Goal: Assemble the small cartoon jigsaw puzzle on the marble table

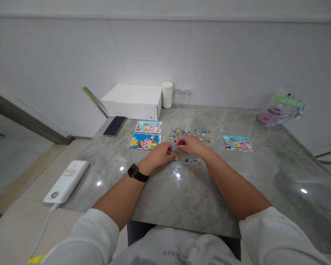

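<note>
A stray brush of the left hand (162, 153) or right hand (192, 145) could scatter the jigsaw pieces (186, 132), I judge from afar: they lie loose, tiny, blue and yellow, midway between the near and far edges of the worktop (165, 200). Whether either grip pinches one, I cannot tell.

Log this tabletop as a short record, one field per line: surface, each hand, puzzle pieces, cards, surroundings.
Surface: gray marbled table
Left hand: fingertips by a small piece; black watch on wrist
Right hand: fingers bent among pieces; grip unclear
Puzzle pieces: loose, scattered around the hands
Picture cards: two left of the pieces, one right
Back: white box, white bottle, two clear jars
Left side: phone
Far right: plastic bag
</note>
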The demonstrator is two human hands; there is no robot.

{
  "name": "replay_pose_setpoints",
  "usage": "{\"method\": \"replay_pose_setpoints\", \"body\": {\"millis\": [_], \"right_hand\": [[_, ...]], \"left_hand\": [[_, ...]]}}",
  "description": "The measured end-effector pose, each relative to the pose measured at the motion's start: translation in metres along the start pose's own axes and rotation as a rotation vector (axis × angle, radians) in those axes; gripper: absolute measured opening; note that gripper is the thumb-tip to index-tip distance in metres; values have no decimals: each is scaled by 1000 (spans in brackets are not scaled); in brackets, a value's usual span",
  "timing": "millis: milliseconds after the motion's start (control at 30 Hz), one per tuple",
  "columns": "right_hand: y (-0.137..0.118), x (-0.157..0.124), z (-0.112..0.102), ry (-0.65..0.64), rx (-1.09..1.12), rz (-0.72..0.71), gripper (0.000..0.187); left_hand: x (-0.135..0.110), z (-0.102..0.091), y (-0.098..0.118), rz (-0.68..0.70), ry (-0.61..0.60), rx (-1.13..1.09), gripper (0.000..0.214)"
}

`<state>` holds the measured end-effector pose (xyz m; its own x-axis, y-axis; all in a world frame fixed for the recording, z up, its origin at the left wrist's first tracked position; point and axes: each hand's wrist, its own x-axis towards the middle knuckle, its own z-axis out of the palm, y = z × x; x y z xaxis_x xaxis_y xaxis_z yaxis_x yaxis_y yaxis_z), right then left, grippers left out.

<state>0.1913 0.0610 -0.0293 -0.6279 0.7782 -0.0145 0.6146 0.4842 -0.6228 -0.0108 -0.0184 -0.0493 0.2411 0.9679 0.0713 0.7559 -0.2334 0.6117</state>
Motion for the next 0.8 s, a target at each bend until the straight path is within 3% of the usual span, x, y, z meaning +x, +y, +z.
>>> {"method": "replay_pose_setpoints", "body": {"millis": [200,800], "right_hand": [[7,-5,17,-6,-24,-28,11],[13,-5,28,25,-51,-5,14]], "left_hand": [[-2,6,4,11,-36,64,25],[0,10,-1,-24,-40,55,20]]}}
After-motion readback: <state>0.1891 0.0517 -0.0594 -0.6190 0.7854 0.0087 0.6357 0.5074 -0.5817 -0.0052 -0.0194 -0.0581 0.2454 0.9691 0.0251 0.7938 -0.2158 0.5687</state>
